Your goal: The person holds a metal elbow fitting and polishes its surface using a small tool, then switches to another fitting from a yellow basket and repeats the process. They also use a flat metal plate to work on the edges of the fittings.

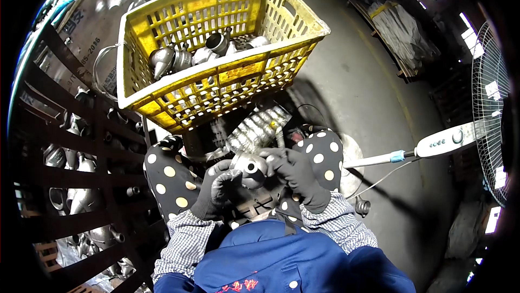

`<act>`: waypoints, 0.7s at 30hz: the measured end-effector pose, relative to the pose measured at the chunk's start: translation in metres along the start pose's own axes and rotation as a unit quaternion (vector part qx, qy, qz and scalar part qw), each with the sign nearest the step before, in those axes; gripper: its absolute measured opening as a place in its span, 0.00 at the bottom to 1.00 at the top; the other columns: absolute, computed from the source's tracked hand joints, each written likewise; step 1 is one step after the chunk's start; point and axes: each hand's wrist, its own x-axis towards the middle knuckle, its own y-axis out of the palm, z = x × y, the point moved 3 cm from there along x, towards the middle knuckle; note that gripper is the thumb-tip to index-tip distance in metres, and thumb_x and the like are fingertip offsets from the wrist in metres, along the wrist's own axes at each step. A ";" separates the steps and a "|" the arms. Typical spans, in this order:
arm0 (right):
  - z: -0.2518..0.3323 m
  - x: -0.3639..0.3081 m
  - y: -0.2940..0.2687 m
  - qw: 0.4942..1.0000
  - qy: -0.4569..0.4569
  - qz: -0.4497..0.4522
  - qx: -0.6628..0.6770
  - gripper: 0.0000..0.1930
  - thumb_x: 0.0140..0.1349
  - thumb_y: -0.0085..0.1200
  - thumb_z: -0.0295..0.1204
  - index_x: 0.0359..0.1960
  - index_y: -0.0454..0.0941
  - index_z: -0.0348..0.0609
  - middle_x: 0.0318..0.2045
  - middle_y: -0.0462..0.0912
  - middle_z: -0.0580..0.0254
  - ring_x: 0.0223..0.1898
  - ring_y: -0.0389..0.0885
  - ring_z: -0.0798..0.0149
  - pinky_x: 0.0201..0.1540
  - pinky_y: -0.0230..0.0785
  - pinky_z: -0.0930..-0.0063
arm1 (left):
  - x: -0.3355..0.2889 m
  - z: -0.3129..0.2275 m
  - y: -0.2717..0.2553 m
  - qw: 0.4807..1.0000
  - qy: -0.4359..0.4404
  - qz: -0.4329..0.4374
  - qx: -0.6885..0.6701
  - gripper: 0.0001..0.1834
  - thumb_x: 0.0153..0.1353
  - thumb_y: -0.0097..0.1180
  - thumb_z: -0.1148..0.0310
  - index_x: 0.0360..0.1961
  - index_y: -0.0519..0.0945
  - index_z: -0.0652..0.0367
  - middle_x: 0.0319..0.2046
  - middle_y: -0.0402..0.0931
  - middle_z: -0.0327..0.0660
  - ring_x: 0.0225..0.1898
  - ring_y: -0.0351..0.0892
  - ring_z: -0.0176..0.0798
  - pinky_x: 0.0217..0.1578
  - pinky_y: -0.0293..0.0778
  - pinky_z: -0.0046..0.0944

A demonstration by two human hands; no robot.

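Note:
A rounded silver-grey metal casting (250,169) with a short hollow spout sits between my hands, over my lap. My left hand (216,187), in a dark grey glove, grips its left side with fingers and thumb. My right hand (297,175), gloved alike, has its fingers curled close to the casting's right side. Just beyond those fingers rises a short, light rod-shaped piece (279,138); whether it is in my grasp is hard to see. A silvery, ribbed block-like thing (259,129) lies ahead of my hands, partly behind the casting.
Ahead stands a yellow slotted plastic crate (225,76) with several metal castings (173,59) inside. Dark slatted racking with more castings (81,201) is on my left. To my right are a standing fan (447,139) and a small metal piece (362,206) on the floor. Wrapped bundles (403,35) lie farther off.

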 end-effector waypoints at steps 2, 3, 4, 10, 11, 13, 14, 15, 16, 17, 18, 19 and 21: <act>-0.017 0.005 -0.015 0.996 0.070 -0.028 0.056 0.16 0.66 0.48 0.30 0.52 0.75 0.36 0.28 0.79 0.70 0.18 0.66 0.82 0.18 0.52 0.89 | 0.001 0.002 -0.009 0.994 0.022 0.008 -0.105 0.13 0.57 0.54 0.76 0.44 0.77 0.67 0.37 0.79 0.39 0.38 0.77 0.29 0.43 0.73 0.28; -0.021 0.006 -0.019 0.996 0.077 -0.045 0.019 0.15 0.66 0.47 0.30 0.52 0.75 0.38 0.27 0.79 0.71 0.17 0.64 0.82 0.19 0.52 0.89 | 0.001 0.000 -0.005 0.993 0.022 -0.003 -0.114 0.14 0.55 0.54 0.77 0.44 0.77 0.67 0.38 0.79 0.39 0.38 0.78 0.31 0.44 0.74 0.29; -0.033 0.009 -0.021 0.997 0.060 -0.056 0.005 0.16 0.65 0.50 0.32 0.51 0.76 0.39 0.25 0.78 0.72 0.16 0.63 0.82 0.17 0.52 0.88 | 0.000 -0.004 0.000 0.994 0.026 -0.008 -0.108 0.16 0.54 0.55 0.77 0.45 0.76 0.68 0.38 0.79 0.40 0.39 0.78 0.31 0.44 0.74 0.29; -0.074 0.015 -0.022 0.993 0.064 -0.063 -0.077 0.18 0.65 0.51 0.43 0.45 0.79 0.41 0.16 0.71 0.77 0.13 0.62 0.82 0.14 0.52 0.87 | -0.007 -0.022 0.014 0.990 0.020 0.082 -0.109 0.30 0.49 0.55 0.81 0.57 0.67 0.70 0.46 0.77 0.44 0.46 0.77 0.34 0.46 0.74 0.29; -0.051 0.012 -0.010 0.987 0.140 -0.054 -0.060 0.18 0.66 0.48 0.44 0.41 0.79 0.41 0.16 0.71 0.77 0.14 0.63 0.82 0.15 0.54 0.87 | -0.011 -0.022 0.011 0.990 0.014 0.093 -0.109 0.30 0.49 0.53 0.84 0.58 0.66 0.70 0.49 0.75 0.45 0.48 0.76 0.35 0.47 0.74 0.30; -0.052 0.014 -0.010 0.993 0.102 -0.050 -0.040 0.17 0.66 0.48 0.42 0.40 0.79 0.41 0.16 0.71 0.77 0.14 0.63 0.83 0.15 0.54 0.87 | -0.011 -0.025 0.019 0.989 -0.009 0.094 -0.110 0.32 0.50 0.52 0.85 0.60 0.64 0.70 0.53 0.72 0.47 0.52 0.74 0.39 0.50 0.73 0.33; -0.055 0.015 -0.011 0.995 0.084 -0.048 -0.030 0.16 0.66 0.48 0.42 0.40 0.79 0.41 0.17 0.71 0.77 0.15 0.64 0.83 0.15 0.54 0.87 | -0.012 -0.025 0.022 0.986 -0.021 0.106 -0.124 0.33 0.50 0.53 0.85 0.61 0.63 0.70 0.54 0.71 0.47 0.54 0.73 0.41 0.51 0.74 0.35; -0.059 0.016 -0.013 0.997 0.061 -0.031 -0.041 0.16 0.66 0.49 0.40 0.41 0.80 0.40 0.19 0.73 0.77 0.17 0.66 0.83 0.17 0.57 0.88 | -0.014 -0.027 0.026 0.985 -0.023 0.107 -0.133 0.33 0.50 0.53 0.85 0.61 0.62 0.69 0.54 0.71 0.48 0.54 0.73 0.41 0.50 0.74 0.36; -0.063 0.016 -0.015 0.996 0.075 -0.037 -0.039 0.16 0.66 0.49 0.40 0.42 0.80 0.39 0.19 0.73 0.77 0.18 0.67 0.83 0.18 0.57 0.88 | -0.017 -0.031 0.030 0.983 -0.026 0.109 -0.142 0.33 0.51 0.53 0.85 0.61 0.62 0.69 0.54 0.71 0.48 0.53 0.74 0.42 0.50 0.74 0.37; -0.058 0.016 -0.015 0.994 0.090 -0.045 -0.039 0.16 0.66 0.49 0.39 0.42 0.80 0.39 0.20 0.74 0.77 0.18 0.67 0.83 0.18 0.57 0.89 | -0.017 -0.033 0.034 0.981 -0.029 0.113 -0.154 0.33 0.52 0.53 0.85 0.61 0.61 0.69 0.54 0.71 0.48 0.53 0.74 0.43 0.50 0.75 0.38; -0.056 0.016 -0.015 0.992 0.104 -0.054 -0.038 0.15 0.66 0.49 0.38 0.42 0.80 0.38 0.21 0.74 0.77 0.19 0.67 0.83 0.18 0.57 0.89 | -0.015 -0.031 0.033 0.982 -0.029 0.117 -0.143 0.33 0.52 0.53 0.84 0.61 0.61 0.69 0.54 0.71 0.48 0.53 0.74 0.44 0.50 0.75 0.39; -0.063 0.018 -0.020 0.991 0.115 -0.068 -0.008 0.14 0.66 0.50 0.37 0.43 0.79 0.38 0.21 0.75 0.77 0.18 0.67 0.84 0.18 0.56 0.89 | -0.014 -0.029 0.031 0.983 -0.031 0.121 -0.132 0.33 0.52 0.53 0.84 0.62 0.61 0.69 0.54 0.71 0.48 0.52 0.75 0.44 0.50 0.75 0.40; -0.050 0.022 -0.011 0.995 0.026 -0.098 -0.004 0.14 0.65 0.51 0.36 0.45 0.79 0.38 0.22 0.76 0.76 0.17 0.65 0.84 0.17 0.55 0.89 | -0.015 -0.026 0.024 0.986 -0.044 0.112 -0.119 0.32 0.53 0.54 0.83 0.61 0.62 0.69 0.53 0.72 0.48 0.50 0.76 0.43 0.49 0.75 0.39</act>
